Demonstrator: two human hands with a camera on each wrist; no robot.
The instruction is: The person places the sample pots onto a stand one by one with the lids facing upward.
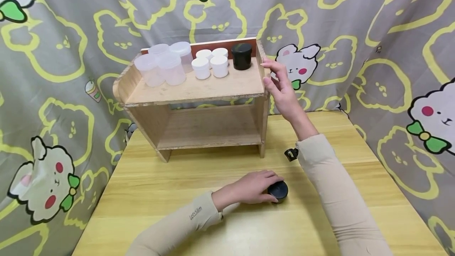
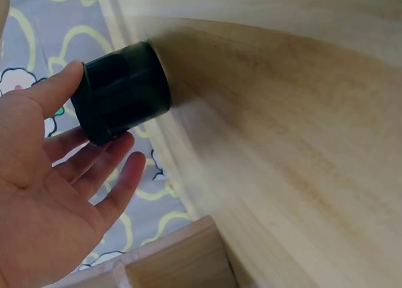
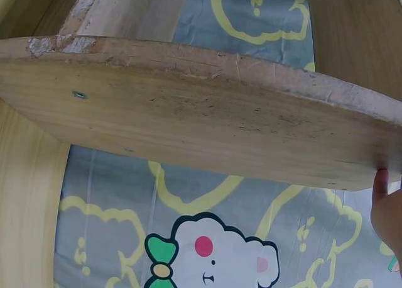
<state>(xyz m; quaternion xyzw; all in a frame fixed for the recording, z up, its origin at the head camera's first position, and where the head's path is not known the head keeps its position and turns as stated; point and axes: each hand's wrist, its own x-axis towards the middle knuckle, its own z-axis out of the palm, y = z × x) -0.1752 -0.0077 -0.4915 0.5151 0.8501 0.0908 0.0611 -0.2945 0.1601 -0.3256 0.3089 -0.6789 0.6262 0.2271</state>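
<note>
Low over the front of the table, my left hand (image 1: pixel 254 188) holds a small black lidded jar (image 1: pixel 278 191) between thumb and fingers. In the left wrist view that jar (image 2: pixel 122 93) touches or nearly touches the wood, thumb on one side and fingertips on the other. My right hand (image 1: pixel 284 90) grips the upper edge of the right side panel of a two-tier wooden shelf (image 1: pixel 199 90). In the right wrist view only part of that hand (image 3: pixel 389 206) shows, its thumb against the panel (image 3: pixel 207 121); the other fingers are hidden.
On the shelf's top board stand several frosted plastic jars (image 1: pixel 172 70), several small white jars (image 1: pixel 201 68) and another black jar (image 1: pixel 242 56). A small black object (image 1: pixel 291 154) is by the right sleeve. Patterned curtain (image 1: pixel 330 11) surrounds the wooden table (image 1: pixel 142 192).
</note>
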